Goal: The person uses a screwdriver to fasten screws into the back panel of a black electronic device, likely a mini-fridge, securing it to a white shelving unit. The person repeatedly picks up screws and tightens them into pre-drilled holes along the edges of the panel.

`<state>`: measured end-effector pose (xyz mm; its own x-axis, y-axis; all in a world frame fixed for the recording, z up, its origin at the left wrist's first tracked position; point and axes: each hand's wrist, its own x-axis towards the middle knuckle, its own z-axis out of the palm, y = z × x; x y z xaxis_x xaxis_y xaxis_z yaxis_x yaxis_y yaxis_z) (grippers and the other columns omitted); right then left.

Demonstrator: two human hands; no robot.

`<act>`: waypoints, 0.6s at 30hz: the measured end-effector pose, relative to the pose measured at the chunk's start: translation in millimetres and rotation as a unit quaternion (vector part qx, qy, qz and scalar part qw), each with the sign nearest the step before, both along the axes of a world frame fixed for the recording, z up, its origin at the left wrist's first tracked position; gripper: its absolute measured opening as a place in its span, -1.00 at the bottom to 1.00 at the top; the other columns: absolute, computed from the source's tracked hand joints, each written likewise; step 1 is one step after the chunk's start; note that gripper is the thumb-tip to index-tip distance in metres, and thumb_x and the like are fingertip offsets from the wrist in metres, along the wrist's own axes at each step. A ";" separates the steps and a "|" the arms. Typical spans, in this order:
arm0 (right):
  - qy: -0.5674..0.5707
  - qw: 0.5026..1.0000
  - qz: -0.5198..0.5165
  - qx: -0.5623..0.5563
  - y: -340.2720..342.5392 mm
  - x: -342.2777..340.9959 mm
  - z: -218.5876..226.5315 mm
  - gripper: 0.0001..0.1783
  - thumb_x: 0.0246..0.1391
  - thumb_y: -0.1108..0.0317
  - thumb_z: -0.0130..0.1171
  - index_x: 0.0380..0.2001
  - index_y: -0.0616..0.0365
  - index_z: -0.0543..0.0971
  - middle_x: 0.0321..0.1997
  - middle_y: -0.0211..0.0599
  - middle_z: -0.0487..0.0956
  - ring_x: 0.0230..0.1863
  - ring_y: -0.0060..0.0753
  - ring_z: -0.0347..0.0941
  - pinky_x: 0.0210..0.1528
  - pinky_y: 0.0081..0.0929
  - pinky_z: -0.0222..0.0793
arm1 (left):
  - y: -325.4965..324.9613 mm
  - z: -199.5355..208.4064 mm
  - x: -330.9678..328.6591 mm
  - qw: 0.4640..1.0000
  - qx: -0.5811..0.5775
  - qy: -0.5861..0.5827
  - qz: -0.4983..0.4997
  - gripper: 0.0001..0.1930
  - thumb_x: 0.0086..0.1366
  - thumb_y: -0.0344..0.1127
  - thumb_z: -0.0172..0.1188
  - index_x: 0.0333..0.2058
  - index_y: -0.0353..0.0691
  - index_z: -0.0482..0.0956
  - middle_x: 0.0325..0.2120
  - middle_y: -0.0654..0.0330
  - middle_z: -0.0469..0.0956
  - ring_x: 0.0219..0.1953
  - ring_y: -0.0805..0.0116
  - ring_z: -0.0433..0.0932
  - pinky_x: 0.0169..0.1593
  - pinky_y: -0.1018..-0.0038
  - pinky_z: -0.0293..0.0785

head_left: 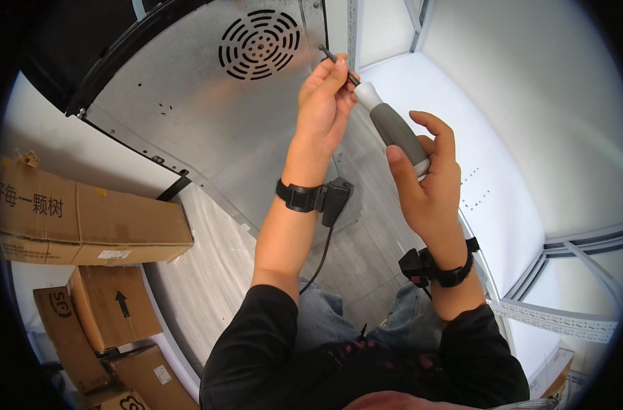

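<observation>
A screwdriver (397, 130) with a thick grey handle and a dark shaft points up and to the left. Its tip meets the right edge of a metal panel (188, 109), by what looks like a small screw (322, 48). My left hand (322, 102) is closed on the shaft close to the tip, thumb and fingers pinching it. Around the lower part of the handle curls my right hand (431, 178), thumb on one side and fingers on the other, the index finger raised off it. The screw's head is too small to make out.
Round vent slots (260, 46) pierce the panel's upper part. Cardboard boxes (120, 304) are stacked at the left. A white shelf (455, 130) on a perforated metal frame (558, 318) stands at the right. A black cable (323, 256) hangs from my left wrist strap.
</observation>
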<state>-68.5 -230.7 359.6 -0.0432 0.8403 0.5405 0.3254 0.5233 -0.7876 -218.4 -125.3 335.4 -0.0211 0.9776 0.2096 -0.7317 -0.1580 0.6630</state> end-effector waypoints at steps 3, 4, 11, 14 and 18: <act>0.001 1.000 0.007 -0.012 -1.0 1.1 -1.7 -0.53 0.03 0.38 0.20 -0.02 0.21 0.29 -0.58 -0.20 0.54 -0.66 -0.48 0.44 -0.61 -0.61 0.26 | -1.9 2.0 1.7 1.000 0.003 -0.005 0.003 -0.73 0.31 -0.31 0.06 -0.07 -0.26 0.34 -0.50 0.29 0.43 -0.45 0.56 0.37 -0.35 0.59 0.36; 0.007 1.000 0.008 -0.021 -1.6 1.0 -1.7 -0.54 0.03 0.38 0.20 -0.02 0.21 0.30 -0.57 -0.21 0.54 -0.65 -0.50 0.44 -0.60 -0.62 0.26 | -2.7 3.1 2.3 1.000 0.002 -0.004 0.007 -0.70 0.31 -0.32 0.06 -0.03 -0.27 0.32 -0.50 0.29 0.43 -0.46 0.56 0.37 -0.36 0.60 0.36; 0.045 0.998 0.011 -0.052 -6.3 5.9 3.1 -0.59 0.05 0.37 0.17 -0.04 0.19 0.33 -0.56 -0.24 0.56 -0.62 -0.58 0.43 -0.58 -0.64 0.25 | -5.4 3.5 4.6 1.000 0.016 0.000 0.009 -0.64 0.29 -0.35 0.07 0.03 -0.29 0.25 -0.52 0.26 0.43 -0.51 0.56 0.37 -0.38 0.60 0.33; 0.019 0.998 0.000 -0.064 -4.4 10.9 3.7 -0.63 0.02 0.39 0.17 -0.08 0.17 0.38 -0.57 -0.29 0.55 -0.61 -0.59 0.41 -0.54 -0.64 0.24 | -1.8 -2.9 6.3 1.000 0.015 0.001 -0.014 -0.67 0.29 -0.35 0.07 -0.01 -0.27 0.26 -0.52 0.25 0.44 -0.50 0.56 0.37 -0.39 0.60 0.33; 0.000 0.989 -0.013 -0.147 5.5 34.4 13.8 -0.65 -0.04 0.40 0.21 -0.14 0.18 0.43 -0.58 -0.36 0.47 -0.56 -0.60 0.35 -0.48 -0.63 0.22 | -2.7 -9.6 22.6 0.999 -0.011 0.034 -0.016 -0.84 0.31 -0.35 0.05 -0.16 -0.17 0.35 -0.48 0.27 0.48 -0.46 0.56 0.39 -0.35 0.62 0.37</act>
